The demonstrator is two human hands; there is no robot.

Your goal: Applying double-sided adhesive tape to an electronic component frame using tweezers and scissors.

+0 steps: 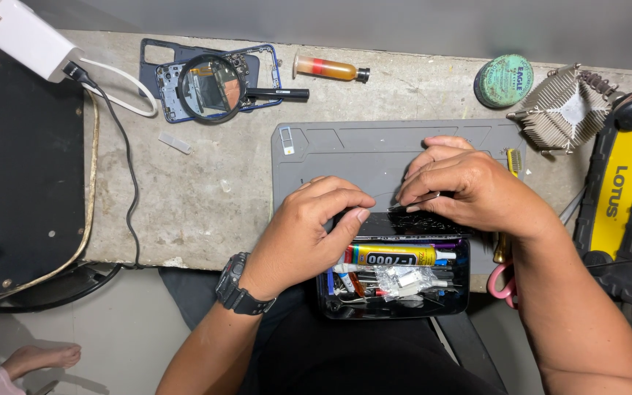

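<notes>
Around the hands: grey work mat (374,150) under both, on a concrete bench (199,197). Far side of the fingers, well apart: magnifying glass (212,88) lying over a blue phone frame (257,69), amber syringe (328,69), round green tin (503,80), metal heatsink (568,106). White charger w/ cable (27,36) far off past the left hand. Yellow-black case (623,205) beyond the right wrist. Just nearside of the fingers, touching distance: black tray (393,303) w/ glue tube (396,255), small bag, tools. It crowds the hands' near edge.

Dark flat phone part (411,219) lies on the mat btw both hands, right under the fingertips. Left hand (309,234) curled, thumb + fingers pressing its left end. Right hand (469,186) clenched round a thin dark tool (415,203), tip at the part's far edge.
</notes>
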